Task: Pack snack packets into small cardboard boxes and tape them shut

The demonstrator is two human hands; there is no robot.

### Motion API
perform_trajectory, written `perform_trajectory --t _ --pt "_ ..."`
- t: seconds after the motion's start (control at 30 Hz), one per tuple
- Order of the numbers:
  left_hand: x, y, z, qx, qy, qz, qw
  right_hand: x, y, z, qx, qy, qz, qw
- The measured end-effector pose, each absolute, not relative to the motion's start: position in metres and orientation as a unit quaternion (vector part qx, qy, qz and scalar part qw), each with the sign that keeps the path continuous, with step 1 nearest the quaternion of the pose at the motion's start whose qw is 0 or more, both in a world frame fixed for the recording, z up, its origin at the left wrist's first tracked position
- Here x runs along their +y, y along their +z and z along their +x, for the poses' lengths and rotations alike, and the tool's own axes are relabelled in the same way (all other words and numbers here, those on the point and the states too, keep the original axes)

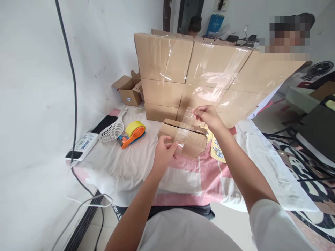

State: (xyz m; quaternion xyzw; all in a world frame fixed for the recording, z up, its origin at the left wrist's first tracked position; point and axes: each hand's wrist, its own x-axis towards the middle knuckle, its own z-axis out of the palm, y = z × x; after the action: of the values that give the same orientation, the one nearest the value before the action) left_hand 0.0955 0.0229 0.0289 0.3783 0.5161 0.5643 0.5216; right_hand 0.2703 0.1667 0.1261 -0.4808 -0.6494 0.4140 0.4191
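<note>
Tape [185, 126] faint, box [194, 140] partly hidden

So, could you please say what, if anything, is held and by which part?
The right hand pinches a clear plastic tape strip by its far end; the left hand touches its near end.

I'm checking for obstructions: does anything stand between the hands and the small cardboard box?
Nothing visible does. The left hand is at the near left side of the small cardboard box; the right hand pinches clear tape above it. The tape dispenser lies farther left, clear of both.
</note>
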Motion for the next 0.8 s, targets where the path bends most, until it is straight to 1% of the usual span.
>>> perform_trajectory --t 0.13,0.33,0.6,0.8 --pt "0.025 0.027 0.101 0.568 0.549 0.379 0.482 0.189 0.107 0.274 -0.625 0.447 -0.517 0.377" --pt "0.022 0.023 0.107 0.588 0.551 0.376 0.458 0.208 0.083 0.285 -0.624 0.522 -0.504 0.29" --pt "0.021 0.013 0.114 0.591 0.553 0.383 0.446 0.207 0.076 0.294 -0.561 0.613 -0.53 0.17" --pt "0.024 -0.007 0.119 0.574 0.586 0.407 0.403 0.218 0.068 0.293 -0.5 0.666 -0.538 0.132"
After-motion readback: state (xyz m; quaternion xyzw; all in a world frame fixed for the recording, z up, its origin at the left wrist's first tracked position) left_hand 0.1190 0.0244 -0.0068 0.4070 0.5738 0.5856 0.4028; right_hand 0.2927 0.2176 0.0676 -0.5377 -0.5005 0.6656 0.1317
